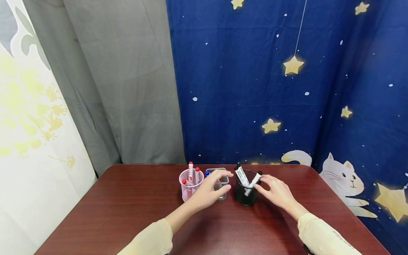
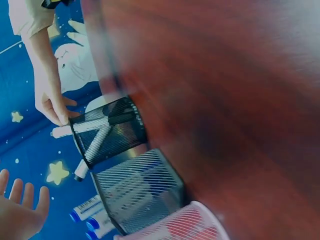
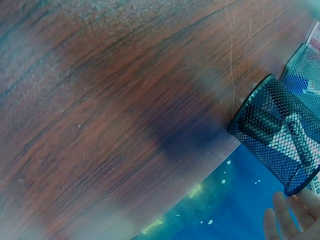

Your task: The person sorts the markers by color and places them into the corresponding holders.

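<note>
My right hand [image 1: 278,191] is at the right rim of a black mesh pen cup [image 1: 245,198], its fingertips beside a white marker with a black cap [image 1: 256,179] that leans out of the cup. In the right wrist view, the fingers [image 3: 281,212] look extended near the rim; whether they touch marker or rim is unclear. More black-capped markers [image 1: 241,176] lean left in that cup. With fingers spread and nothing held, my left hand [image 1: 208,191] hovers in front of a grey mesh holder [image 2: 167,192], which contains blue-capped markers [image 2: 97,220].
A pink mesh cup [image 1: 185,194] with red-capped markers [image 1: 190,171] stands left of the grey holder. The three containers form a row near the back edge of the dark red wooden table [image 1: 143,202]. Grey and starry blue curtains [image 1: 242,88] hang behind.
</note>
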Available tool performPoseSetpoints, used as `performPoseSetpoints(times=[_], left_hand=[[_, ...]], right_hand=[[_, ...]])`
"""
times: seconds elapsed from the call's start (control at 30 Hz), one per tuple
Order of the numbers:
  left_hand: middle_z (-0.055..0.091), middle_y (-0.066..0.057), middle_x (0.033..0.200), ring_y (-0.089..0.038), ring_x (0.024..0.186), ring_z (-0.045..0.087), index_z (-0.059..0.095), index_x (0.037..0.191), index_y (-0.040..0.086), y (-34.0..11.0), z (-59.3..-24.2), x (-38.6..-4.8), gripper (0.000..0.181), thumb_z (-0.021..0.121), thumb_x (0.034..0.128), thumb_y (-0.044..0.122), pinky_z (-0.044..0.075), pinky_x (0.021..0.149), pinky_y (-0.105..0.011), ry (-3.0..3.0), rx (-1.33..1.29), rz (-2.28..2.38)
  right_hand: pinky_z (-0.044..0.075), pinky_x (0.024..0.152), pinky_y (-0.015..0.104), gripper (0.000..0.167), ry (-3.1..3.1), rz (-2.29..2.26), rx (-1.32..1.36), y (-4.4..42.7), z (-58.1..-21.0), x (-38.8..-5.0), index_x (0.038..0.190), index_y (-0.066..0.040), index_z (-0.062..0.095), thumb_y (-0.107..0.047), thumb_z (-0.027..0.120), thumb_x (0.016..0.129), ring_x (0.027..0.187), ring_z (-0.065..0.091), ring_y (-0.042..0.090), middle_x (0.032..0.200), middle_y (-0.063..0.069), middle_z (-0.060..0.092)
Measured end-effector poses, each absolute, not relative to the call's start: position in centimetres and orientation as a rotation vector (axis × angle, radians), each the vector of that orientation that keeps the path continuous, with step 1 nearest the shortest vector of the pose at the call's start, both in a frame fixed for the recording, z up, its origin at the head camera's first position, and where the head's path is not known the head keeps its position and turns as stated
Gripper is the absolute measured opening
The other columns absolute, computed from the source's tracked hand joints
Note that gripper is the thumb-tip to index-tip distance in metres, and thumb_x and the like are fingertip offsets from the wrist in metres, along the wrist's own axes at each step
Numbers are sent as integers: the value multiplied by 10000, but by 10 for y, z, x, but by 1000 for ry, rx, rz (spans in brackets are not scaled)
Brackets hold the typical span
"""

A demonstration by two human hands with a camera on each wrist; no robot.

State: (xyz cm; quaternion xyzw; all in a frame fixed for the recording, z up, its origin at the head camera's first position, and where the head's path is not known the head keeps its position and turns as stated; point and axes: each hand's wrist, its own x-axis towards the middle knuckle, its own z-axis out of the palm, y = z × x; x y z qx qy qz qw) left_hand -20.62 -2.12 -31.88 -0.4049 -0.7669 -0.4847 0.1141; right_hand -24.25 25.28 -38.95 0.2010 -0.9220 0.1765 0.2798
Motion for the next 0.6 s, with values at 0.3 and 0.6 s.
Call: performPoseSetpoints(times=[0.3, 0.6], left_hand=[[527, 5, 1120, -145, 1061, 466, 559, 1093, 133, -60, -344, -191, 268, 609, 830, 123, 373, 883, -301, -2268, -1243, -1242], [471, 23, 1195, -140, 1111, 420, 558, 1125, 168, -96, -346, -176, 334, 631, 803, 222, 364, 873, -355, -2378, -1213, -786]], right_hand=[[452, 706, 461, 358, -2483, 469, 525, 258, -389, -240, 972, -74, 665, -365, 662, 763, 944, 563, 258, 1042, 107, 597], [441, 730, 466, 377, -2494, 462, 520, 268, -386, -234, 996, -72, 660, -374, 651, 771, 968, 551, 264, 1046, 104, 597]])
